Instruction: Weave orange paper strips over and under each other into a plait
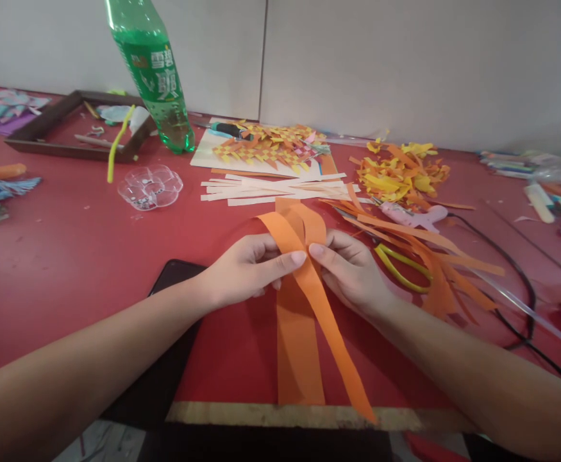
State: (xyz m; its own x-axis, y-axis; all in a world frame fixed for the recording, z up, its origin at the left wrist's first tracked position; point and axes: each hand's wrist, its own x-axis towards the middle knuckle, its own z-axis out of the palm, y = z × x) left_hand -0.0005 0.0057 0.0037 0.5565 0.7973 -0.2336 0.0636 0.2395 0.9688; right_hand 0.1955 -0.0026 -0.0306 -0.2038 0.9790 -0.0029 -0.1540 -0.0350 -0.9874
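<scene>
Both my hands meet over the middle of the red table (68, 256). My left hand (249, 269) and my right hand (350, 269) are closed on a bundle of long orange paper strips (304, 321), thumbs pressing them from above. The strips loop up behind my fingers and hang down past the table's front edge. Just right of my right hand lie yellow-handled scissors (400, 266) under more loose orange strips (434, 263).
A green soda bottle (158, 77) stands at the back beside a wooden frame (44, 138). White paper strips (270, 187), a woven orange-yellow sheet (265, 151), a scrap pile (398, 170), a clear plastic tray (150, 186), a glue gun (412, 217) with black cable and a dark phone (174, 276) surround my hands.
</scene>
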